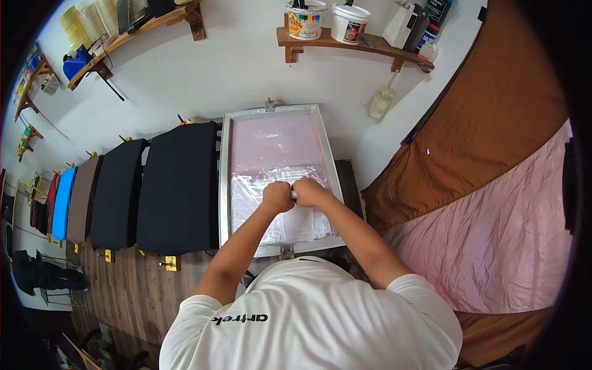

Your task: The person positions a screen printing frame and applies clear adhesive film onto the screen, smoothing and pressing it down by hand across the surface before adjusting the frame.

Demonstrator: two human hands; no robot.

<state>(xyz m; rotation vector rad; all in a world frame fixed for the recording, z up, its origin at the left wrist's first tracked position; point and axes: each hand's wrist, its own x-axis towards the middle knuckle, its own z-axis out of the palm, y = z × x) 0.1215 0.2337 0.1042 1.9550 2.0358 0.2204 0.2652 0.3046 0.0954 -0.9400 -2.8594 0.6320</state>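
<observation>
Both fists meet over the lower half of a screen printing frame (224,185), which has a pale metal border and a pinkish mesh with shiny clear film or tape across its nearer part. My left hand (277,197) is closed round what looks like a squeegee (294,195). Right beside it, my right hand (312,192) grips the same tool. Only a short pale piece of its handle shows between the fists; the hands hide the rest. Metal clamps hold the frame at its far edge (269,105) and near edge (287,251).
To the left stands a row of garment-covered boards, including a black one (179,188), a brown one (84,200) and a blue one (63,203). Above, a wall shelf (345,44) carries tubs and bottles. Brown cloth (487,117) and pink cloth (487,240) hang at right.
</observation>
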